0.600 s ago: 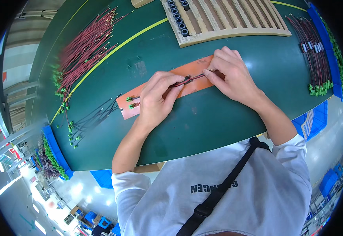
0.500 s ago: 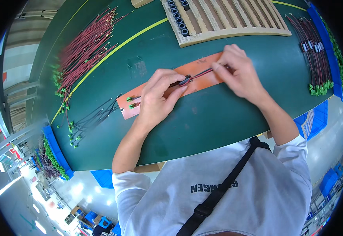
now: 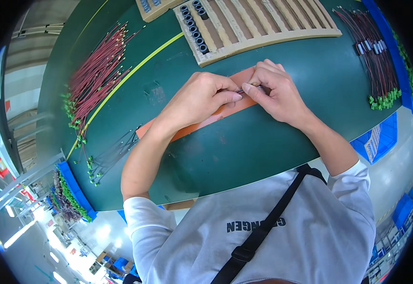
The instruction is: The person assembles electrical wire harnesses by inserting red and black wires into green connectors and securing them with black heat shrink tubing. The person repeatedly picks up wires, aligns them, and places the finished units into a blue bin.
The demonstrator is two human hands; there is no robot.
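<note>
My left hand [image 3: 206, 97] is closed in a pinch on thin dark wires [image 3: 240, 91], a short length of which shows between the fingertips. My right hand [image 3: 275, 92] pinches the same wires just to the right, its thumb nearly touching the left fingertips. Beneath both hands lies a long orange board [image 3: 194, 130], slanting up to the right. The left hand and forearm cover much of its middle. The black ring on the wires and the green plugs at the board's left end are hidden now.
Red wires [image 3: 97, 68] lie in a pile at the left, above black wires with green plugs [image 3: 95, 173]. A slatted wooden tray [image 3: 244, 47] holds black rings [image 3: 193, 31] at the back. Bundled wires with white sleeves [image 3: 372, 49] lie right, beside a blue bin [image 3: 395, 57].
My left hand has moved right along the wires, up to my right hand, and turned over them. The black ring has gone out of sight. The whole view has shifted slightly.
</note>
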